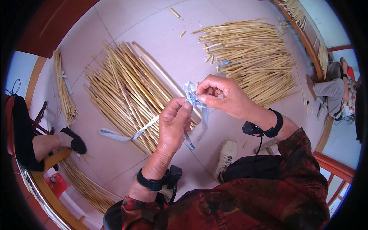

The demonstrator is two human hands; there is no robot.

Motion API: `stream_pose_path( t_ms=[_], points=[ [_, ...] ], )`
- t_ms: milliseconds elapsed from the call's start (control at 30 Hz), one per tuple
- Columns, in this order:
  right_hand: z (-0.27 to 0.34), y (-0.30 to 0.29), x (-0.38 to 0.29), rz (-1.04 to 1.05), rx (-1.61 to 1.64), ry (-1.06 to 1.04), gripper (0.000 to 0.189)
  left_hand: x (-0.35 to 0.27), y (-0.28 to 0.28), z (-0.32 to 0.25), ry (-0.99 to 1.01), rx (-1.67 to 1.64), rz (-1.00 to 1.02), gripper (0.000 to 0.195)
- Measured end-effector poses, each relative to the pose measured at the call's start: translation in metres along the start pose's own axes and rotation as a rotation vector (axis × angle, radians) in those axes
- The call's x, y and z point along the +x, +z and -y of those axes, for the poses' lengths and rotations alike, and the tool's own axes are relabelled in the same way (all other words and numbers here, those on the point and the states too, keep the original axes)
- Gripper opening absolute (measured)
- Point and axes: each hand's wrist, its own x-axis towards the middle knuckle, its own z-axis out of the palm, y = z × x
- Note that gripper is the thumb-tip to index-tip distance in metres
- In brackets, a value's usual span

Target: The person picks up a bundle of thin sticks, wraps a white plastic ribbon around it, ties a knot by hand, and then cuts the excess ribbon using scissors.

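Observation:
My left hand and my right hand meet above the tiled floor, both pinching a crumpled, knotted bunch of pale bluish plastic strip. Loose ends of it hang down below my fingers. Beneath and left of my hands lies a wide pile of straw-coloured plant stalks. A pale plastic strip crosses the lower part of that pile, and its loose end rests on the floor. Whether this strip joins the bunch in my fingers is hidden by my left hand.
A second large pile of stalks lies at the upper right. A tied bundle stands out at the left, with more long stalks at the lower left. Two seated people are at the left and right edges. My shoe is near the piles.

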Motion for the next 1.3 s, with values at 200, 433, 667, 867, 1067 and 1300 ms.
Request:
stream_pose_path(
  t_ms=[200, 433, 667, 867, 1067, 1300],
  points=[
    [0.0, 0.006, 0.002, -0.03, -0.214, -0.113, 0.008, 0.0, -0.001, 0.005, 0.089, 0.223, -0.019, 0.009],
    [-0.009, 0.015, 0.005, -0.088, -0.542, -0.237, 0.01, 0.004, -0.01, 0.018, 0.455, 0.758, -0.056, 0.01],
    [-0.021, 0.01, 0.01, -0.115, -0.386, -0.179, 0.011, 0.0, -0.006, 0.009, 0.183, 0.584, -0.081, 0.01],
    [-0.034, -0.011, 0.017, -0.172, -0.528, -0.135, 0.005, -0.007, -0.014, 0.01, 0.072, 0.297, -0.068, 0.013],
    [-0.013, -0.009, 0.01, -0.111, 0.116, 0.11, 0.01, -0.002, -0.025, 0.008, -0.057, -0.168, -0.087, 0.014],
    [-0.012, 0.014, -0.005, 0.009, -0.215, -0.089, 0.01, -0.001, -0.017, 0.005, -0.068, -0.158, -0.077, 0.012]
  ],
)
